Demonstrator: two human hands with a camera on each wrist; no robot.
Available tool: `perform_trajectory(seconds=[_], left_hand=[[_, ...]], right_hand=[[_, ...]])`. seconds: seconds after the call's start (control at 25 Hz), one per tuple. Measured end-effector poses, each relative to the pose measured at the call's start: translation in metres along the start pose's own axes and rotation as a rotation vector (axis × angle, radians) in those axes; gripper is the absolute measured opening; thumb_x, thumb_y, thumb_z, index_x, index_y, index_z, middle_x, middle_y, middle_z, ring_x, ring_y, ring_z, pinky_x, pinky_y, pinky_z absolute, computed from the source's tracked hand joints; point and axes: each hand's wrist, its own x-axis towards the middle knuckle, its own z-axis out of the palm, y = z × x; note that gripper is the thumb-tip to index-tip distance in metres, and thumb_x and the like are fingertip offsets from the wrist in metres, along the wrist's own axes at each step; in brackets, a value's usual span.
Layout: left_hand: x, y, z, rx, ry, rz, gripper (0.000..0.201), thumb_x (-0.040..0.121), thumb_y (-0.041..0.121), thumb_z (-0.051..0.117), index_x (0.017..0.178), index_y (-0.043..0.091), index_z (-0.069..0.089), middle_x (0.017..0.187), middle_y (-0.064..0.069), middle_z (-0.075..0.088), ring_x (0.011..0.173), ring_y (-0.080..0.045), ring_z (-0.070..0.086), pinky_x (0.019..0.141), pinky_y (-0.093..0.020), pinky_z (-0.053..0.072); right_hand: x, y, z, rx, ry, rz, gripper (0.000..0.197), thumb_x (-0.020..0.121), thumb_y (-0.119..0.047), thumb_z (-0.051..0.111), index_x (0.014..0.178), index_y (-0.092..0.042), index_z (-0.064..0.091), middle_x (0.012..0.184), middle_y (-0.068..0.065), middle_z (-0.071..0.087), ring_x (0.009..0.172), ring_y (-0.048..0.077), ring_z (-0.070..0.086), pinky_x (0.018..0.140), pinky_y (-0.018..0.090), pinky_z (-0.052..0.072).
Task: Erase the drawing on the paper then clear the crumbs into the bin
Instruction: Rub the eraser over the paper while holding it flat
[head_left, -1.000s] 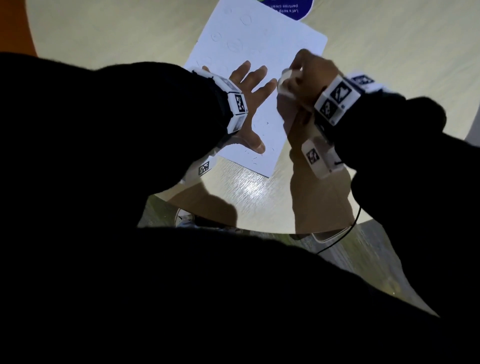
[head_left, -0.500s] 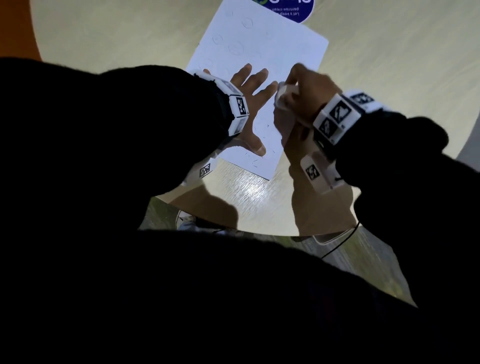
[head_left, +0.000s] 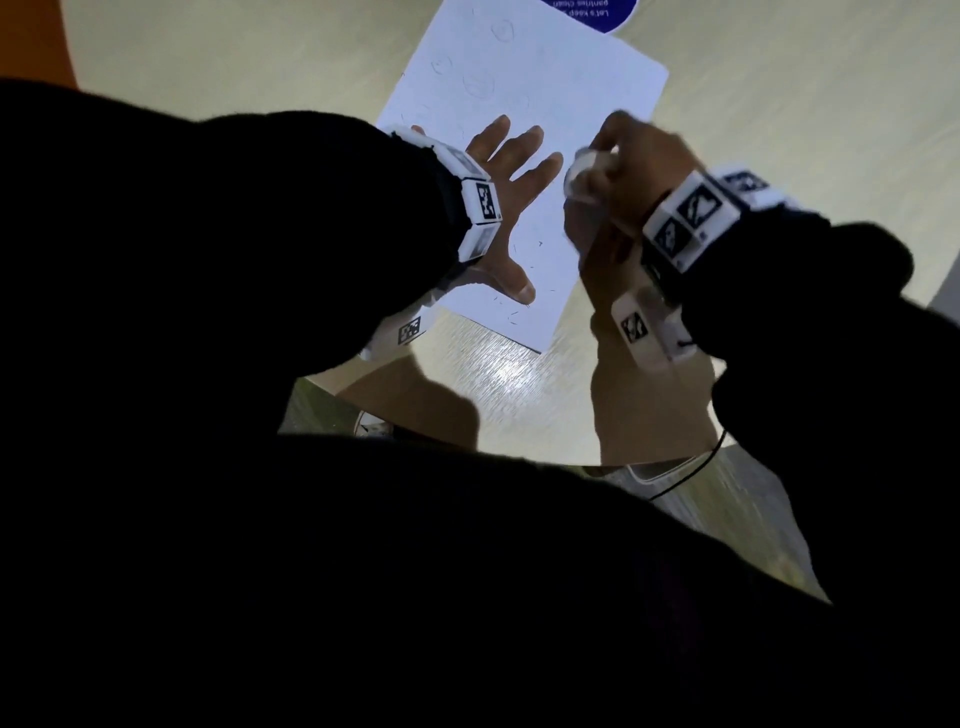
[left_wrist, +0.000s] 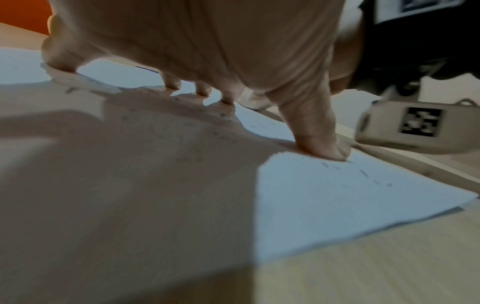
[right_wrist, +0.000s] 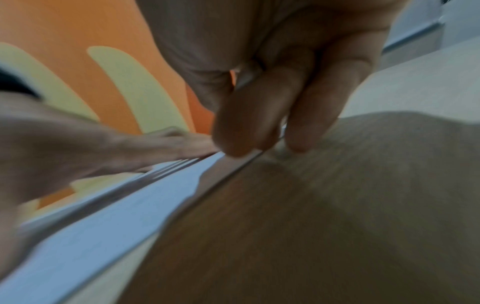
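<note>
Rightward now, right hand grips blurred eraser; left hand flat on paper.

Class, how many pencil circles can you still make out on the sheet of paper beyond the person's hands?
4 faint circles show on the paper: one near the far edge, one left, a larger one centrally, one fainter. Others may be hidden or too faint.

Matt paper on glossy wood-grain table

The paper looked smooth and matt; the pale table showed brushed grain with a sheen.
</note>
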Motion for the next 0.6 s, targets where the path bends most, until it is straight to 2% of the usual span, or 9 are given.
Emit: perform_trajectory(seconds=[0.12,0.24,0.32,0.4,0.44,0.6], left_hand=[[0.000,-0.001,0.003,0.008,0.025,0.016,0.133,0.051,0.090,0.052,0.152,0.028,-0.009,0.160,0.000,-0.016,0.146,-0.026,-0.016,0.113,-0.058,-0.002],[-0.002,-0.001,0.000,0.020,0.003,0.000,0.132,0.056,0.088,0.055,0.152,0.028,-0.012,0.160,0.001,-0.018,0.146,-0.025,-0.017,0.112,-0.060,-0.001],[-0.002,0.000,-0.001,0.022,0.004,0.005,0.132,0.055,0.089,0.053,0.153,0.026,-0.011,0.160,0.000,-0.017,0.146,-0.026,-0.016,0.113,-0.058,-0.002],[-0.003,0.001,0.000,0.043,0.027,0.021,0.133,0.050,0.092,0.043,0.153,0.025,-0.008,0.160,-0.002,-0.014,0.146,-0.028,-0.014,0.114,-0.055,-0.004],[-0.003,0.002,0.000,0.059,0.029,0.022,0.133,0.049,0.093,0.041,0.153,0.025,-0.008,0.160,-0.002,-0.014,0.147,-0.028,-0.014,0.114,-0.055,-0.004],[-0.007,0.005,-0.008,0.050,-0.017,-0.018,0.128,0.060,0.085,0.055,0.152,0.026,-0.011,0.160,0.000,-0.018,0.146,-0.025,-0.017,0.113,-0.057,-0.002]], right_hand=[[0.004,-0.002,-0.008,-0.004,0.056,0.005,0.028,0.090,-0.032,0.050,0.113,-0.017,0.050,0.113,0.010,0.061,0.101,0.029,0.058,0.072,0.029,0.036],[-0.021,-0.002,0.005,0.021,-0.032,-0.038,0.027,0.089,-0.027,0.053,0.114,-0.014,0.051,0.106,0.001,0.057,0.094,0.022,0.053,0.071,0.026,0.031],[-0.013,-0.001,0.001,0.015,-0.011,-0.025,0.028,0.089,-0.026,0.053,0.115,-0.015,0.052,0.113,0.005,0.060,0.101,0.026,0.056,0.072,0.027,0.033],[0.001,-0.002,-0.008,0.011,0.049,0.005,0.028,0.090,-0.027,0.052,0.115,-0.015,0.052,0.118,0.010,0.061,0.106,0.031,0.057,0.074,0.029,0.037],[0.003,0.000,-0.008,0.010,0.064,0.003,0.028,0.090,-0.028,0.051,0.115,-0.015,0.052,0.117,0.011,0.061,0.105,0.031,0.057,0.074,0.030,0.037],[-0.021,0.002,0.006,0.037,-0.011,-0.033,0.028,0.088,-0.029,0.054,0.113,-0.015,0.052,0.101,0.001,0.057,0.091,0.022,0.053,0.071,0.027,0.032]])
